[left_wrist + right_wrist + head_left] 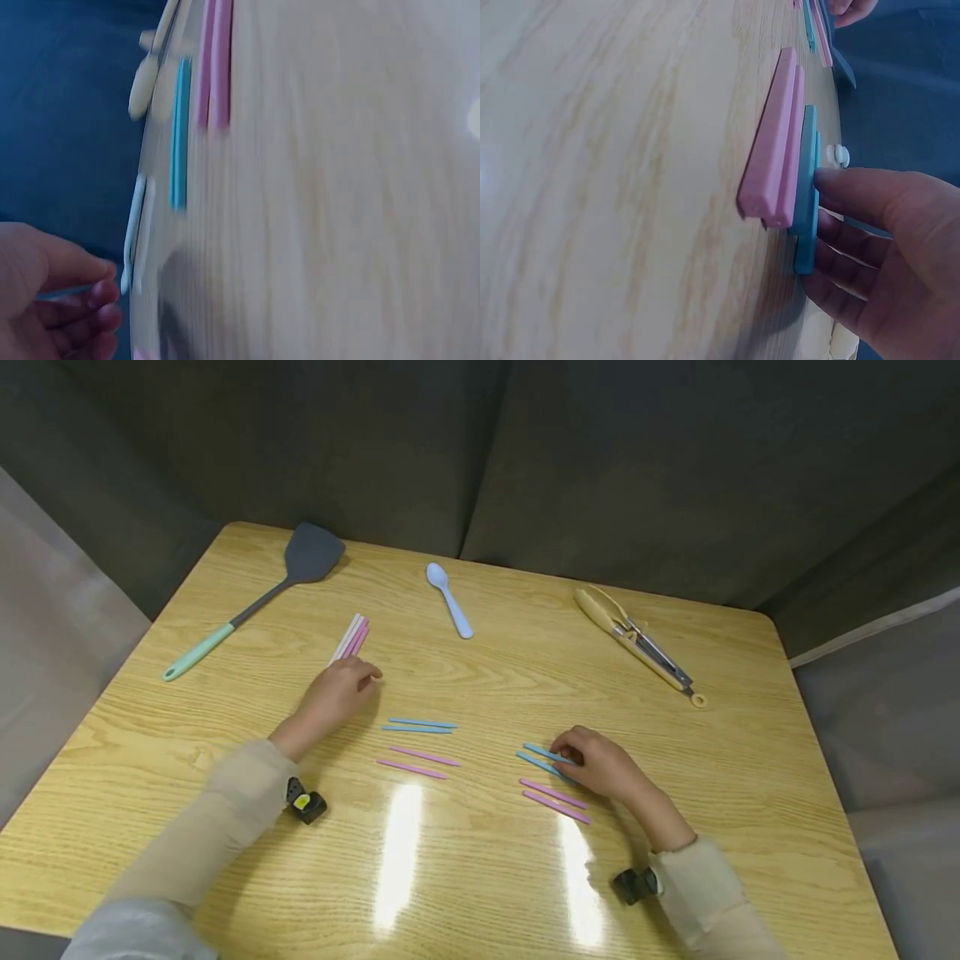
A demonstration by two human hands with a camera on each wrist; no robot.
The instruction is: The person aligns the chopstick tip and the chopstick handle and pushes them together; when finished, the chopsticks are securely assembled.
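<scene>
My left hand (337,693) is over the near end of a bundle of white and pink chopsticks (352,633). In the left wrist view its fingers (105,319) are loosely bent, with nothing visible between them. My right hand (600,764) pinches a pair of short blue chopsticks (536,758) lying on the table. Its thumb touches them and its fingers bend behind them in the right wrist view. Just nearer lies a pair of pink chopsticks (772,157). Between the hands lie another blue pair (417,729) and a pink pair (412,768) with tapered ends.
A spatula (313,553) with a mint handle lies at the wooden table's (480,877) far left. A pale blue spoon (450,602) lies at the back middle, and yellow-handled tongs (637,643) at the back right. Dark curtains (480,452) hang behind the table.
</scene>
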